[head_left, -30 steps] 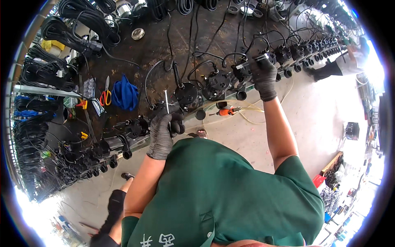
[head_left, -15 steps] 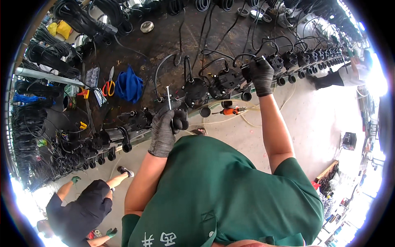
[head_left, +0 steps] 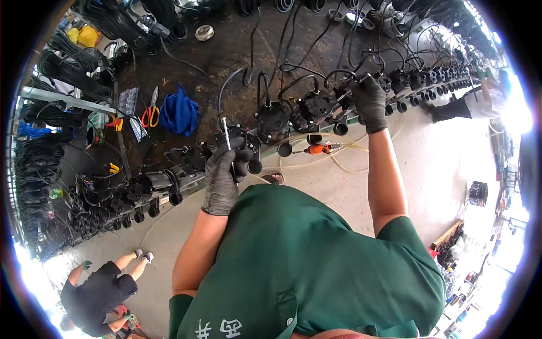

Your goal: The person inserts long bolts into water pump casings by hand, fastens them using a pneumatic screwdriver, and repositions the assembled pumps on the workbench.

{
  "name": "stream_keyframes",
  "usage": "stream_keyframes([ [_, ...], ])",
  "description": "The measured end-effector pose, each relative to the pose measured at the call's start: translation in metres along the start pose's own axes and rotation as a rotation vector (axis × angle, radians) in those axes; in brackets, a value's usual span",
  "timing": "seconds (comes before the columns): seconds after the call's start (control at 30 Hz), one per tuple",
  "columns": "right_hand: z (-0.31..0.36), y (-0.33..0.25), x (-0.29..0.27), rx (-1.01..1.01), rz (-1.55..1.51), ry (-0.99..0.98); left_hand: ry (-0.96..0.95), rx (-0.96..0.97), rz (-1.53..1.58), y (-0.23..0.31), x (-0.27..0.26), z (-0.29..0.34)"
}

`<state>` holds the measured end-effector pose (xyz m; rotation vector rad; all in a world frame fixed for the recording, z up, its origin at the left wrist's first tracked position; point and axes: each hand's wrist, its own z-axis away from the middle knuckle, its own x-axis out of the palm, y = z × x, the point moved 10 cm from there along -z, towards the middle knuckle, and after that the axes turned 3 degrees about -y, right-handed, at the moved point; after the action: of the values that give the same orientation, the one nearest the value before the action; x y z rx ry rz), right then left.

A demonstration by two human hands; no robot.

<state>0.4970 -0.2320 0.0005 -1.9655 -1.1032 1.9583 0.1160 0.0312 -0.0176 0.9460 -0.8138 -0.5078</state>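
A thin silver rod (head_left: 227, 134) stands up out of the closed fingers of my gloved left hand (head_left: 221, 179). Whether it has a handle is hidden by the glove. Right behind this hand is a black pump-like unit (head_left: 236, 137), one of a row along the bench's near edge. Farther right, my gloved right hand (head_left: 370, 104) is closed at another black unit (head_left: 343, 90), its fingers curled over the unit's right side. What those fingers pinch is hidden. Between my hands stand two round black units (head_left: 272, 120) with looped cables.
Scissors with orange handles (head_left: 151, 116) and a blue cloth (head_left: 179, 111) lie on the dark bench (head_left: 192, 59). Coiled black cables (head_left: 101, 25) crowd its far side. An orange power tool (head_left: 320, 148) and pale hose are below the edge. Another person (head_left: 99, 299) bends at lower left.
My right hand has shifted slightly right and nearer to me along the unit. My left hand still holds the rod, now tilted a little more left. The person at lower left has moved.
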Motion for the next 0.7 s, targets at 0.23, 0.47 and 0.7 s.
stream_keyframes([
  [0.23,0.031,0.024,-0.024,0.014,-0.341,0.063,0.041,-0.045,-0.005,-0.003,-0.001,0.002],
  [0.47,0.041,0.031,-0.019,-0.105,-0.317,0.106,0.011,-0.039,-0.023,-0.01,0.007,-0.002],
  [0.7,0.046,0.012,0.006,0.05,0.243,-0.262,-0.007,0.049,-0.251,0.005,0.027,0.001],
])
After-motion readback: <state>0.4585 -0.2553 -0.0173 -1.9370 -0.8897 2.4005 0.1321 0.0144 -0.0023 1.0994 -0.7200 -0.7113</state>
